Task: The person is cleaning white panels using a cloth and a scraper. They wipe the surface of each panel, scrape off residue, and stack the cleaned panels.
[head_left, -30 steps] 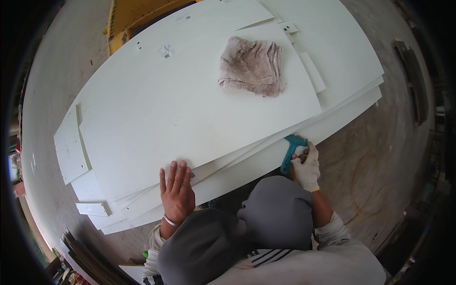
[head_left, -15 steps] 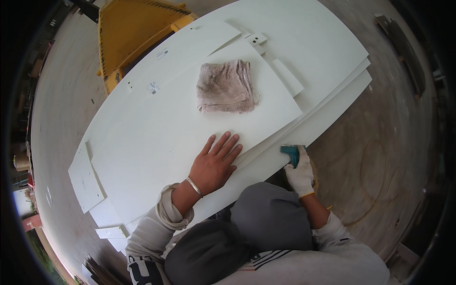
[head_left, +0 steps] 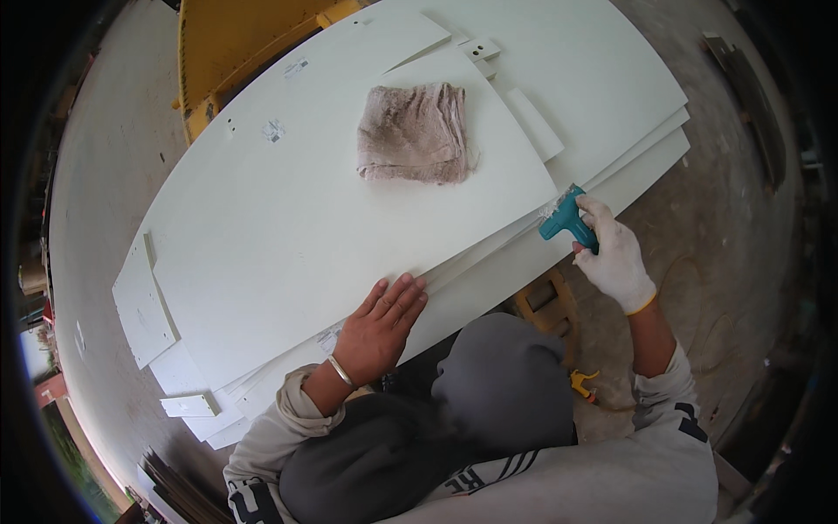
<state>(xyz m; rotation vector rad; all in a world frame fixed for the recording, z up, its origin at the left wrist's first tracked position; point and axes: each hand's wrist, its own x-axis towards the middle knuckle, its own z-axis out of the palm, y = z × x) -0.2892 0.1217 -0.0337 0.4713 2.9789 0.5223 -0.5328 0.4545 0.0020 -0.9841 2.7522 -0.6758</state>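
Note:
White flat panels (head_left: 349, 236) lie stacked in front of me. My left hand (head_left: 377, 327), bare with a bangle at the wrist, rests open with its fingers laid flat at the near edge of the top panel. In a white knitted glove, my right hand (head_left: 618, 262) grips a teal T-shaped hand scraper (head_left: 569, 223). The scraper's metal edge is up against the right end of the top panel's near edge, with whitish shavings on it. A folded brownish cloth (head_left: 413, 134) sits on the top panel, beyond both hands.
Smaller white pieces lie on the stack, including a strip (head_left: 534, 124) at the right and a board (head_left: 144, 306) at the left. A yellow metal frame (head_left: 240, 44) stands behind the stack. On the floor lie a yellow air gun (head_left: 582, 382) and dark planks (head_left: 746, 100).
My right hand has carried the scraper up and right, from beside my knee to the top panel's right corner. My left hand has slid back toward me, to the panel's near edge.

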